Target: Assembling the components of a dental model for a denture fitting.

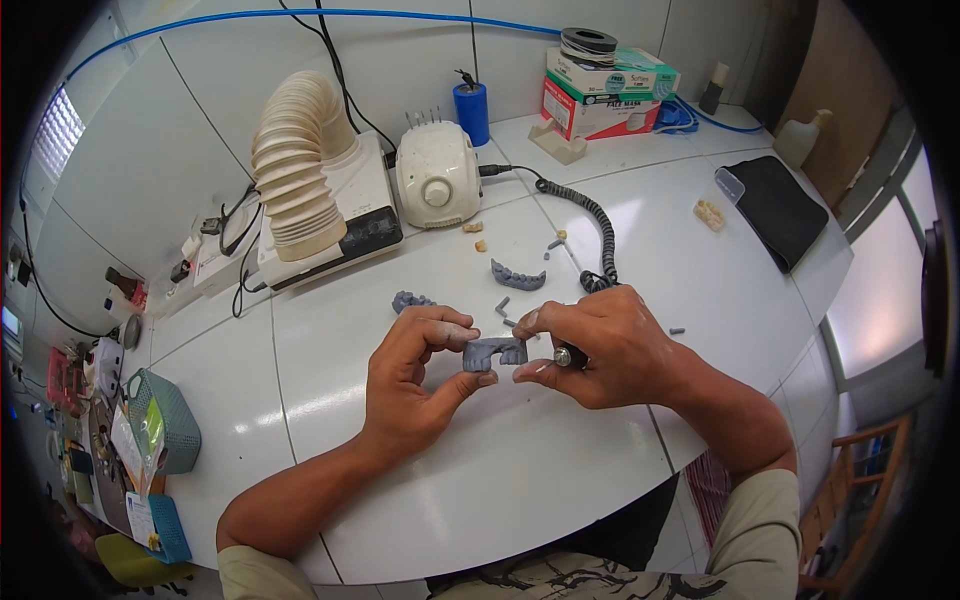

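Note:
Between both hands, just above the white table, is a grey dental model with an arch-shaped gap in its lower edge. My left hand grips its left end between thumb and fingers. At its right end are the thumb and index finger of my right hand. That hand is also closed round a dark handpiece with a silver tip pointing towards me. Another grey dental arch lies beyond the hands, and a grey tooth model sits behind my left fingers. Small grey stubs are scattered nearby.
A coiled cord runs from the cream control unit to behind my right hand. The dust extractor's ribbed hose stands far left. Boxes are stacked at the back; a black pouch lies right. A green basket is left.

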Motion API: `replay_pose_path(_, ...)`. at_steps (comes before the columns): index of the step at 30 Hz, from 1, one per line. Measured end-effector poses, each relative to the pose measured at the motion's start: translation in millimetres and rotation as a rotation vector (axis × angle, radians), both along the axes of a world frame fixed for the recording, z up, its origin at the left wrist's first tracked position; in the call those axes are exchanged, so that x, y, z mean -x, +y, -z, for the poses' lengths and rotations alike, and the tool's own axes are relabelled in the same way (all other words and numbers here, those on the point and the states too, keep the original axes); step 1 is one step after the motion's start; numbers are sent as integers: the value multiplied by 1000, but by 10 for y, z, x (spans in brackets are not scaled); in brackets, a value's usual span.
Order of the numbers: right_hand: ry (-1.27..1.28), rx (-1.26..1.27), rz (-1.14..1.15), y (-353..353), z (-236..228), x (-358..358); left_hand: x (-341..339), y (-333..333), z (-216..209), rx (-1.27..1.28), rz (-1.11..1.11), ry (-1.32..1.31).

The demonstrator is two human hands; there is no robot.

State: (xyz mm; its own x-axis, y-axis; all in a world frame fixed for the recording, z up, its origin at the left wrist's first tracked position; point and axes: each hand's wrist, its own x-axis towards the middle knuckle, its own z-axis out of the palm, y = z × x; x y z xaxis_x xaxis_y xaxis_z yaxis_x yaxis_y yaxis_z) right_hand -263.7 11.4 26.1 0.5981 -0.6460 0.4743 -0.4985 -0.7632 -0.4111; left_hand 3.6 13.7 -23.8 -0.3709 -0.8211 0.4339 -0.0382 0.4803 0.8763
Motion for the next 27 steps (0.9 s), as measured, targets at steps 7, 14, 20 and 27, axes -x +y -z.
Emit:
replay_pose_path(7,38,35,34,-47,62,26,23,-18,1,19,19,20)
replay_pose_path(14,16,-9,-5,-47,12,40,9,-7,8,-29,31,-10)
replay_pose_path(20,-24,-20,-18,-35,8,49,25,-4,30,-24,15,43)
replay_pose_path(27,-34,-11,-31,-31,-27,55,27,-5,30,-38,18,53)
